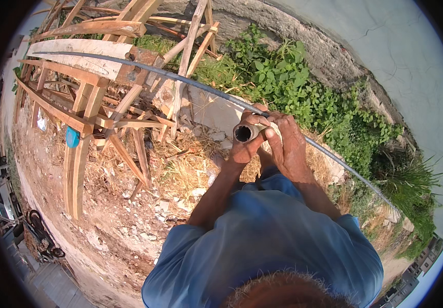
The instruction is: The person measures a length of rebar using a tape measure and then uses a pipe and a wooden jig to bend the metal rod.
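A short, pale brown hollow tube [254, 132] points its dark round opening up and to the left. My left hand [242, 152] is closed around this tube, its fingers bent over the far side. Close against it, my right hand [292, 146] is curled over a long dark grey rod [206, 89], its thumb near the tube. The rod slants from the upper left, passes by the fingers of both hands and comes out beyond the right one toward the lower right. Something whitish shows between the hands; how it joins the tube is hidden.
At the left stands a frame of wooden beams [90, 105], with the rod's far end over a pale board [83, 57]. A blue object [72, 137] hangs there. Green plants [283, 72] grow along a wall [386, 46]. Dry grass and rubble [144, 220] cover the ground.
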The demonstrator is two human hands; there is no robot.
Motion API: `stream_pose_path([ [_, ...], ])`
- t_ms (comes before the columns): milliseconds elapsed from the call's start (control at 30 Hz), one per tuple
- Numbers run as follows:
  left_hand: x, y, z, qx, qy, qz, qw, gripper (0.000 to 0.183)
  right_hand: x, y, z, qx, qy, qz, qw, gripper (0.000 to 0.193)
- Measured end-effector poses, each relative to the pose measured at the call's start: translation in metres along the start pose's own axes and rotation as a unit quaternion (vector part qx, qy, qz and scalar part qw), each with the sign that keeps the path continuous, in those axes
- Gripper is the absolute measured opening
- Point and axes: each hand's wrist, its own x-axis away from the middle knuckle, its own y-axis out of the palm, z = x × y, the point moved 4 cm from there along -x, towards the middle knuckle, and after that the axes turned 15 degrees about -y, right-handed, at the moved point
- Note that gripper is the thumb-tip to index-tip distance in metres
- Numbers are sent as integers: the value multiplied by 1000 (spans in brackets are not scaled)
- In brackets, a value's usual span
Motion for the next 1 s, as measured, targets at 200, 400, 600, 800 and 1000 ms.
stream_pose_path([
  [200, 3, 6, 39, -15, -83, 41, 996, 19, 104, 13, 16, -287, 293, 0, 912, 30],
  [400, 5, 6, 27, 37, -132, 41, 990, 19, 204, 136, 89, -547, 661, -107, 503, 93],
  [600, 3, 7, 19, -40, -133, 36, 990, 27, 196, 227, 146, -569, 701, 68, 426, 82],
  [800, 2, -5, 8, -105, -82, 21, 991, 40, 158, 270, 177, -601, 622, 286, 413, 27],
  [1000, 0, 3, 25, -26, -120, -102, 987, 78, 208, 295, 250, -468, 590, 577, 314, 22],
])
